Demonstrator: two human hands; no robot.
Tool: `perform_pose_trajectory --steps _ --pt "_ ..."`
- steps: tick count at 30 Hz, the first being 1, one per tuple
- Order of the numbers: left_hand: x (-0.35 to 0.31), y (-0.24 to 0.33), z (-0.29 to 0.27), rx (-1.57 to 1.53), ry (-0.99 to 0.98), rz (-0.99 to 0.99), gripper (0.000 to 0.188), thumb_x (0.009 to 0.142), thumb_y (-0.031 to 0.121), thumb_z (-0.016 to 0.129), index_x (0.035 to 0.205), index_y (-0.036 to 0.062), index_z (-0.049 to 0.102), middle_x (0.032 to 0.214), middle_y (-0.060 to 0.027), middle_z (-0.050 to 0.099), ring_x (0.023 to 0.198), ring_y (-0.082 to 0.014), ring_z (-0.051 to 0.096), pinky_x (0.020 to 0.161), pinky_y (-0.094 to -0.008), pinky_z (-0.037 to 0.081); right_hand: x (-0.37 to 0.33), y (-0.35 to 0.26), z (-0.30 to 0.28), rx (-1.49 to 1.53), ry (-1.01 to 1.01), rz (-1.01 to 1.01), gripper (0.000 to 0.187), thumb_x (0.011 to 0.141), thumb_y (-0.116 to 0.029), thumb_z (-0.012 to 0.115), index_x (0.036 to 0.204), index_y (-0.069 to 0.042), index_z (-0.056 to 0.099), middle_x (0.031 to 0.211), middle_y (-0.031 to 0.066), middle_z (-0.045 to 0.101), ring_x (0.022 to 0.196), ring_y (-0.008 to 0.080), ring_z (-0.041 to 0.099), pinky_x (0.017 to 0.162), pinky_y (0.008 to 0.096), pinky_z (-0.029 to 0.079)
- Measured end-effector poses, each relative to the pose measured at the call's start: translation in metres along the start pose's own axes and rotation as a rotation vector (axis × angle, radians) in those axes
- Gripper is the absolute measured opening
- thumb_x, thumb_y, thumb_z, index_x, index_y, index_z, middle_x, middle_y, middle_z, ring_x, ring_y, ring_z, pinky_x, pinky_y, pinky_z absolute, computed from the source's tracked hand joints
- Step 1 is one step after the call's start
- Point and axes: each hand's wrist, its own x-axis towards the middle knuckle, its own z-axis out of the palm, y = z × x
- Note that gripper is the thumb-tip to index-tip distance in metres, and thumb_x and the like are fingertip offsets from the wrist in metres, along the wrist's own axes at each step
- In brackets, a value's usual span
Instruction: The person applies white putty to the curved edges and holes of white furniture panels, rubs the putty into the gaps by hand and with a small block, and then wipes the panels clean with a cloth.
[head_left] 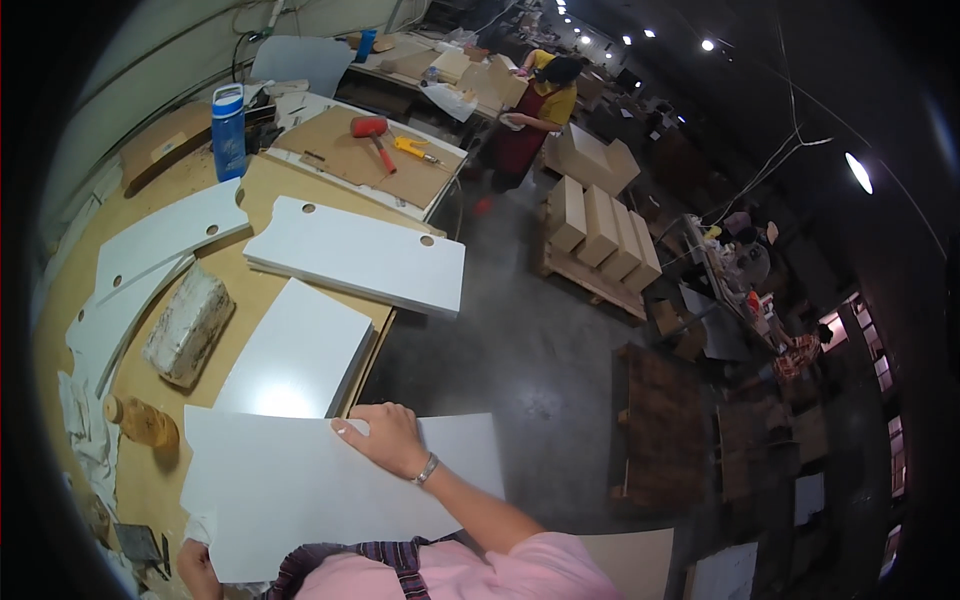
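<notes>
The right hand (pixel 388 440) was holding the far edge of a white panel (pixel 300 480), with its fingers bent there. This panel was just in front of the person's pink shirt (pixel 470 572). The left hand (pixel 197 572) was by the panel's near left corner, beside a white cloth (pixel 201 527); whether it gripped anything, I could not tell. Beyond the panel lay a white board stack (pixel 295 350), and leftward an amber bottle (pixel 150 425) and a whitish block (pixel 190 325). Farther off were a blue bottle (pixel 228 140) and a red mallet (pixel 369 127).
</notes>
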Motion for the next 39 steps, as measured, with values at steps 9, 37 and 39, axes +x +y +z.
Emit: perform_pose_trajectory --steps 9,37,39 --pt "0.041 0.076 -0.080 -0.785 0.239 -0.153 0.013 0.086 0.004 0.058 0.099 0.0004 0.060 0.086 0.0020 0.055 0.079 -0.0066 0.050 0.071 -0.0225 0.043 0.007 -0.011 0.014 0.020 -0.009 -0.096 0.025 0.076 -0.027 0.064 0.084 -0.004 0.070 0.072 0.0220 0.062 0.067 0.0403 0.060 0.064 0.0433 0.047" --pt "-0.018 0.122 -0.083 -0.691 -0.083 0.151 0.022 0.071 0.002 0.063 0.091 0.0035 0.057 0.091 -0.0113 0.056 0.083 -0.0305 0.058 0.074 -0.0369 0.047 0.054 -0.047 0.068 0.050 -0.282 -0.370 0.041 0.083 -0.027 0.060 0.063 0.000 0.036 0.056 0.0048 0.021 0.054 0.0116 0.022 0.046 0.0319 0.020" --pt "-0.039 0.102 -0.106 -0.728 -0.333 0.119 0.016 0.070 0.001 0.060 0.086 0.0028 0.059 0.085 -0.0121 0.057 0.081 -0.0297 0.059 0.074 -0.0365 0.047 0.055 -0.058 0.069 -0.003 -0.293 -0.373 0.041 0.084 -0.027 0.059 0.063 0.000 0.035 0.056 0.0051 0.021 0.054 0.0117 0.022 0.047 0.0323 0.020"
